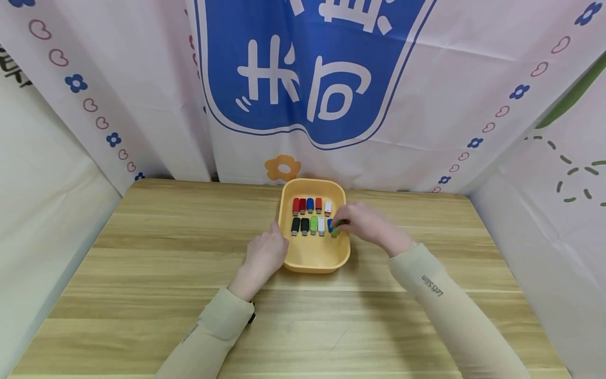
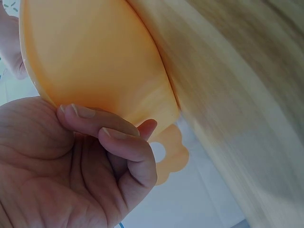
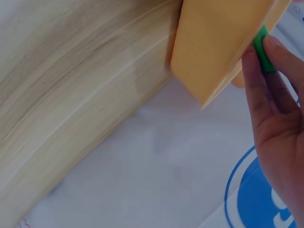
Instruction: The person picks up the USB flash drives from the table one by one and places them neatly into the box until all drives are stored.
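A yellow plastic tray (image 1: 316, 269) stands on the table with two rows of USB sticks inside. The back row holds red sticks, a blue stick (image 1: 310, 204) and a white-and-red one. In the front row lie black sticks (image 1: 295, 226), a green stick (image 1: 314, 225), a white one and a blue one (image 1: 330, 225) at the right end. My right hand (image 1: 366, 223) pinches another green USB stick (image 3: 264, 52) between thumb and fingers, close over that blue one. My left hand (image 1: 266, 251) holds the tray's left rim, fingers curled against its outer wall.
The wooden table (image 1: 189, 237) ends at a hanging white curtain (image 1: 165, 137) with a blue printed emblem, just behind the tray. White sheets also close off the left and right sides.
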The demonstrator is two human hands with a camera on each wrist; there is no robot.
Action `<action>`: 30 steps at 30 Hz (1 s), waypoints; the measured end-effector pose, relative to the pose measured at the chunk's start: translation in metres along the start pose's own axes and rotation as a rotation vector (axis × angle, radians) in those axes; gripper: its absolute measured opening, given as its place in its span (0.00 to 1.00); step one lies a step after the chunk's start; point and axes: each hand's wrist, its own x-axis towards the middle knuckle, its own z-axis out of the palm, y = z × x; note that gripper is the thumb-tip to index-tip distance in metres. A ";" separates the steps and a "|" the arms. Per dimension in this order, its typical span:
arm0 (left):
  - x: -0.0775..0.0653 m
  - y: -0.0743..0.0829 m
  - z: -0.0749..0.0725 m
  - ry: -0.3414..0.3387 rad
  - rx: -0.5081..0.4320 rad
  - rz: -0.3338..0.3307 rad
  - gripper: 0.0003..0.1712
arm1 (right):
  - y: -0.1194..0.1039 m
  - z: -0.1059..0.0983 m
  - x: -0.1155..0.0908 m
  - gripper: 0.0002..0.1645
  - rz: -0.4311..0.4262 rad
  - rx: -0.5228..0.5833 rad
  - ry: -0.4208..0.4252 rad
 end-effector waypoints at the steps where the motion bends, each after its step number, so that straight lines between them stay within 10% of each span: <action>1: 0.000 0.000 0.000 0.001 0.001 0.001 0.16 | -0.003 0.002 0.001 0.06 0.003 -0.010 -0.024; 14: 0.000 0.001 -0.001 0.001 0.017 -0.009 0.15 | -0.025 0.023 0.011 0.06 -0.007 -0.071 -0.211; 30: 0.001 0.001 -0.001 -0.006 0.011 -0.013 0.14 | -0.027 0.038 0.012 0.08 0.044 -0.215 -0.189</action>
